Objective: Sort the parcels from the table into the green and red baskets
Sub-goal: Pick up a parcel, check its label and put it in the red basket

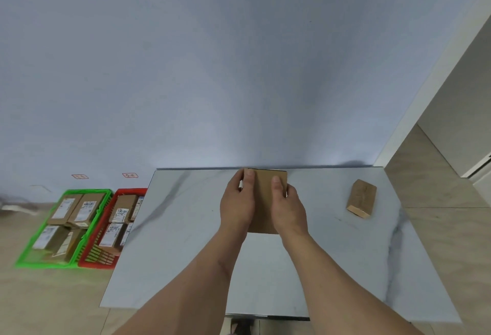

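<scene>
Both forearms outstretched, left hand (237, 203) and right hand (288, 208) seemingly clasped

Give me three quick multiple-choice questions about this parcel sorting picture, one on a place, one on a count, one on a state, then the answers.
1. Where do the baskets stand?
A. left of the table, on the floor
B. on the table
C. right of the table

2. How many parcels are at the table?
A. one
B. two
C. four

3. What is the state of the middle parcel?
A. lying untouched
B. gripped by both hands
C. in a basket

Answers:
1 A: green basket and red basket sit on the floor left of the table.
2 B: held parcel, loose parcel.
3 B: left hand and right hand clasp it.
</scene>
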